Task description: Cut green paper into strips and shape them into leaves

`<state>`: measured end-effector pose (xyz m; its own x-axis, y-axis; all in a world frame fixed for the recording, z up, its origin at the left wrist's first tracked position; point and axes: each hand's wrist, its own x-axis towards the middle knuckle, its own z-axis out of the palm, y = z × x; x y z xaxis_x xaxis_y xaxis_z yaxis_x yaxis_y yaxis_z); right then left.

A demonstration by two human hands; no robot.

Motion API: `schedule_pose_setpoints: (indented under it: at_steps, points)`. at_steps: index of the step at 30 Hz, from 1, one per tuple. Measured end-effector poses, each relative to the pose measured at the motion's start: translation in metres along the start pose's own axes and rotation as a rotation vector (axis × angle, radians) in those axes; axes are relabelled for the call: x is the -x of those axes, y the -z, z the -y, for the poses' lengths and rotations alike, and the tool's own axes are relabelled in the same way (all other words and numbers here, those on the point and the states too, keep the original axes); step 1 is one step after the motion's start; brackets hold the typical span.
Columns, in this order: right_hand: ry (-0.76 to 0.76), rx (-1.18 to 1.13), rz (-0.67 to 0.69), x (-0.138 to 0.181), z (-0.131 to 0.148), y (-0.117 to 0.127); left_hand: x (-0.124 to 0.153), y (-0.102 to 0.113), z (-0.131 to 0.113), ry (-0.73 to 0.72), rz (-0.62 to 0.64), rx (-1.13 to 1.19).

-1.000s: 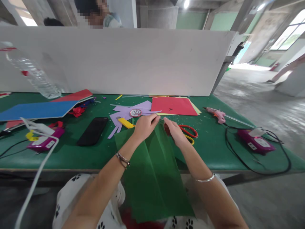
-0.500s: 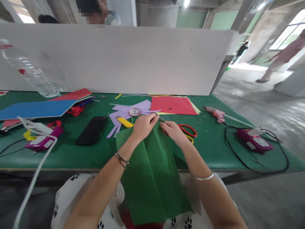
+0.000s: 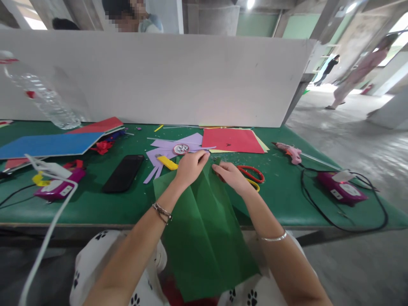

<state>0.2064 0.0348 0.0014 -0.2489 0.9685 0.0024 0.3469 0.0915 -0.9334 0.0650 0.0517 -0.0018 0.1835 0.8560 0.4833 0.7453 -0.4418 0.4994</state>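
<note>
A large sheet of green paper (image 3: pixel 207 238) with lengthwise creases hangs from the table edge down over my lap. My left hand (image 3: pixel 193 168) is closed on its upper edge, thumb against the bent fingers. Just to the right, my right hand (image 3: pixel 232 175) pinches the same edge, and a small bit of green paper sticks up by its thumb. Behind the left hand lie purple paper strips (image 3: pixel 189 141) with a round patterned tin or roll (image 3: pixel 181 148), and a yellow utility knife (image 3: pixel 168 162). Red-and-yellow-handled scissors (image 3: pixel 255 174) lie beside my right hand, their blades hidden.
Red sheets (image 3: pixel 234 140) lie at the back. A pink glue gun (image 3: pixel 291 153) and a purple power block (image 3: pixel 341 187) with a looped cord are at right. A black phone (image 3: pixel 123 173), blue board (image 3: pixel 47 145), another purple block (image 3: pixel 60 185) and plastic bottle (image 3: pixel 44 95) stand left.
The gap between my hands has widened slightly, my left hand shifting a little left. The green paper stays in both. In the background, a walking person has moved left.
</note>
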Motion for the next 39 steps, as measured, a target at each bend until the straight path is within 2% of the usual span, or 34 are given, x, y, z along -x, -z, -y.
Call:
schedule_pose_setpoints:
  at_steps: [10, 14, 18, 24, 35, 37, 39]
  points:
    - [-0.076, -0.09, -0.003, -0.005, -0.007, 0.003, -0.003, 0.011, 0.003, 0.022, -0.099, -0.004]
    - [-0.025, -0.073, 0.018, -0.002, -0.003, 0.003, -0.003, 0.012, 0.005, 0.028, -0.101, -0.016]
    - [0.047, 0.037, 0.016, 0.002, -0.001, 0.0, -0.002, 0.01, 0.004, 0.03, -0.098, -0.034]
    - [0.02, 0.021, 0.025, 0.0, -0.002, -0.003, -0.002, 0.011, 0.001, 0.024, -0.085, -0.044]
    - [-0.117, -0.023, -0.041, -0.003, -0.005, -0.006, -0.001, 0.02, 0.003, 0.065, -0.184, -0.084]
    - [-0.119, -0.031, -0.042, -0.003, -0.004, -0.007, 0.001, 0.022, 0.006, 0.081, -0.165, -0.047]
    - [-0.112, -0.038, -0.047, -0.003, -0.003, -0.007, 0.004, 0.026, 0.011, 0.091, -0.082, 0.033]
